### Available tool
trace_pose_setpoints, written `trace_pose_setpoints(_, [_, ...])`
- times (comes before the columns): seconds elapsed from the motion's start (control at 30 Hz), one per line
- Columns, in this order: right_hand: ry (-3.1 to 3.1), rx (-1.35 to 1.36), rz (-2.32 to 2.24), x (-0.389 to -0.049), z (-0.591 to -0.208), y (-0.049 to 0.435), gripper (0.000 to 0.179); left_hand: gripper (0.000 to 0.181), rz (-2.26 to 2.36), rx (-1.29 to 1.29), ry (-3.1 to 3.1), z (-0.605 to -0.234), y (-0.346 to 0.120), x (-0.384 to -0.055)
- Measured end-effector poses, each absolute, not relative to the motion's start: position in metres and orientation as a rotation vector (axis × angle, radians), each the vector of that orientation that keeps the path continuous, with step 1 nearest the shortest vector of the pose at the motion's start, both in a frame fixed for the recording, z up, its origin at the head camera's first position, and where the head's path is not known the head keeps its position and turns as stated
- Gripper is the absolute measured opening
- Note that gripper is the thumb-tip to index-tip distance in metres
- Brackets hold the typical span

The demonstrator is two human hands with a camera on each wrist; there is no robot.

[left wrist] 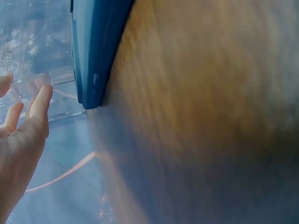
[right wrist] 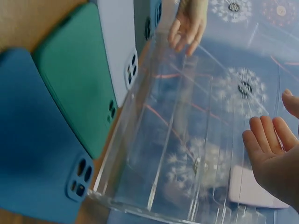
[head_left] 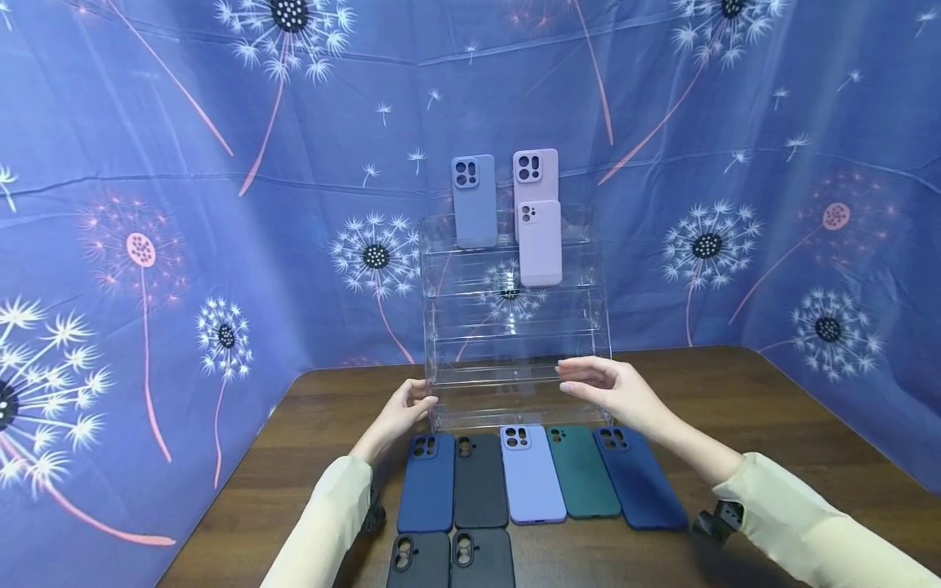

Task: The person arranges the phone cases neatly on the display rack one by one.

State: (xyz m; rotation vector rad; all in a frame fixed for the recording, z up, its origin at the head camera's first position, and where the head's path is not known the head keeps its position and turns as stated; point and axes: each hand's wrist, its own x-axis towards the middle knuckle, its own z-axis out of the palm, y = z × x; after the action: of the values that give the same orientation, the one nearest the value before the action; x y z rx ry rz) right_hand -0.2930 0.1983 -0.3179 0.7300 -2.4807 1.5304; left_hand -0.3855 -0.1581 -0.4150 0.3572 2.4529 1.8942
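Observation:
A clear acrylic tiered rack (head_left: pixel 478 377) stands on the table. My left hand (head_left: pixel 399 412) is at its lower left side, fingertips right at the edge, the fingers (left wrist: pixel 42 102) loosely extended. In front of the rack's right side hovers my right hand (head_left: pixel 608 389), relaxed and holding nothing; its fingers (right wrist: pixel 267 133) show nearly straight in the right wrist view. On the top tier stand a greyish-blue phone case (head_left: pixel 476 212) and a pale pink phone case (head_left: pixel 544 175). One tier lower, a lilac phone case (head_left: pixel 541 249) overlaps the pink one.
In front of the rack lie a dark blue case (head_left: pixel 428 490), a black case (head_left: pixel 481 486), a periwinkle case (head_left: pixel 537 482), a green case (head_left: pixel 586 478) and a navy case (head_left: pixel 647 486). Closer lie two more black cases (head_left: pixel 481 563). A dandelion-patterned blue cloth (head_left: pixel 331 106) hangs behind.

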Motion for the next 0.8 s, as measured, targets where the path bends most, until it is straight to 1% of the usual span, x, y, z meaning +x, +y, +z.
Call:
trace_pose_setpoints(0.17, [-2.488, 0.816, 1.555, -0.282, -0.330, 0.191, 0.038, 0.040, 1.854, 0.384, 2.559, -0.414, -0.156, -0.386])
trace_pose_setpoints(0.3, [-2.493, 0.877, 1.579, -0.274, -0.341, 0.182, 0.038, 0.040, 1.739, 0.407, 2.756, -0.412, -0.156, -0.384])
trace_pose_setpoints(0.53, [-2.546, 0.970, 1.602, -0.257, -0.361, 0.162, 0.039, 0.055, 1.781, 0.418, 2.795, -0.407, -0.153, -0.385])
trace_pose_setpoints(0.8, [-2.573, 1.180, 1.592, -0.240, -0.384, 0.139, 0.042, 0.050, 1.823, 0.404, 2.764, -0.405, -0.151, -0.381])
